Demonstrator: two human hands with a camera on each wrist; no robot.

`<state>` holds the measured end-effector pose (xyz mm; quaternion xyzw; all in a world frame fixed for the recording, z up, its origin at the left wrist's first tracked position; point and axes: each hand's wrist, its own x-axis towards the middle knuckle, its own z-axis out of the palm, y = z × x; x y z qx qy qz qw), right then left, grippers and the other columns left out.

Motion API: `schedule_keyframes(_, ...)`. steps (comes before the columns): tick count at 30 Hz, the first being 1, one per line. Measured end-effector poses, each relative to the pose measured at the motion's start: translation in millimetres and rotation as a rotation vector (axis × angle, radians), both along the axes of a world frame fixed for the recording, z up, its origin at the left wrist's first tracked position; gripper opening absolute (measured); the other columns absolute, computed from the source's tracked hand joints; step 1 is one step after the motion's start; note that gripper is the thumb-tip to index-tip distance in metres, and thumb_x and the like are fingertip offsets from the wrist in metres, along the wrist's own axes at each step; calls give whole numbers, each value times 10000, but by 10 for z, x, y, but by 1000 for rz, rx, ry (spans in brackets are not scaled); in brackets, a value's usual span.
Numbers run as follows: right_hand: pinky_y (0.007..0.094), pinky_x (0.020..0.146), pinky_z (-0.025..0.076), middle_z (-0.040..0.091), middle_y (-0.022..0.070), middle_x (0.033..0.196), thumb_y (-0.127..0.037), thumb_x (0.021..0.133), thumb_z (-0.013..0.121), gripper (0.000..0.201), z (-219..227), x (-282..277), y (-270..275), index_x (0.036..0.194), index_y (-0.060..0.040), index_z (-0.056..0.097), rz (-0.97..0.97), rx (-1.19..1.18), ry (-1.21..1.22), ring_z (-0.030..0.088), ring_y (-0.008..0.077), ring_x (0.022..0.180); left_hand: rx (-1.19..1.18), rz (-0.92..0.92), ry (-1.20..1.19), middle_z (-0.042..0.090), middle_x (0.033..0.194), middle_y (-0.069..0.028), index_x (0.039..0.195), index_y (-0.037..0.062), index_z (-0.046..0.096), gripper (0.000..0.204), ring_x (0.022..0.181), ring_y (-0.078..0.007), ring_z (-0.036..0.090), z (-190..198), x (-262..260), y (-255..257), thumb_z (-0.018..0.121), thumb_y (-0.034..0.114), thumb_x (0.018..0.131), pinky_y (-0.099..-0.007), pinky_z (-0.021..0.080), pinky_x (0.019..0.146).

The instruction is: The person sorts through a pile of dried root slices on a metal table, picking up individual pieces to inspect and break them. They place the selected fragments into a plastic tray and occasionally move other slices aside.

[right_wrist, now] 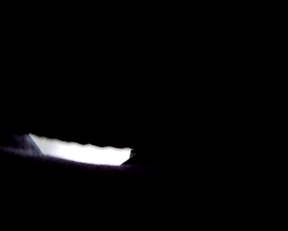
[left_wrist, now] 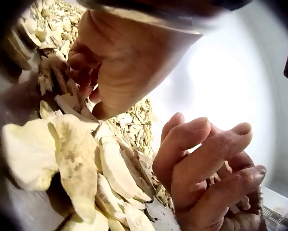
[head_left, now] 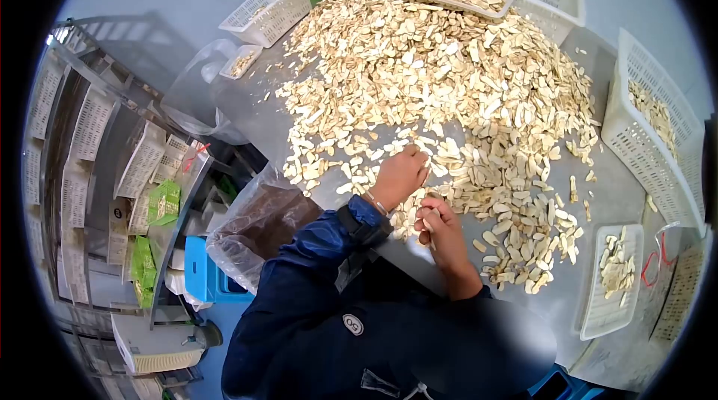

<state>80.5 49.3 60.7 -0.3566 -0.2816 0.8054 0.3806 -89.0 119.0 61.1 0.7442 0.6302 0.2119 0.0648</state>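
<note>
Pale dried slices with brownish edges lie heaped over the metal table. My left hand reaches down into the near edge of the heap. In the left wrist view its fingers curl, and slices run up between thumb and fingertips. Close beside it, my right hand is held palm up above the table's near part. Its bent fingers close over a few small pale slices, partly hidden in the palm. Larger slices lie close below the left hand. The right wrist view is almost black, with one bright strip.
White perforated baskets stand around the heap, some holding slices. At the right lies a shallow white tray. A plastic-lined bin stands by the left arm. Metal racks with baskets are at far left.
</note>
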Motion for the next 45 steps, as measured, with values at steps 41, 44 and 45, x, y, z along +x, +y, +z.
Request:
schedule_keyframes(41, 228, 544, 403, 569, -3, 857, -233, 1031, 539, 205, -12, 159, 114, 1120, -59, 601, -151, 5, 157, 537, 81, 685, -19, -356, 30, 662, 906, -106, 996, 99, 680, 162, 915, -327, 632, 132, 102, 724, 582, 79, 869, -433, 524, 743)
schedule_keyframes(44, 233, 537, 396, 564, -2, 854, -216, 1020, 552, 183, -48, 138, 117, 1115, -66, 599, -124, 6, 167, 524, 83, 674, 10, -402, -86, 658, 914, -121, 1003, 76, 680, 167, 876, -345, 634, -35, -42, 703, 585, 84, 866, -431, 524, 751)
schedule_keyframes(45, 232, 529, 390, 561, -4, 855, -211, 1016, 554, 169, -44, 141, 117, 1107, -74, 596, -110, -6, 170, 521, 83, 671, -2, -418, -126, 657, 917, -125, 1010, 72, 681, 173, 866, -346, 635, -21, -45, 687, 589, 89, 865, -427, 525, 750)
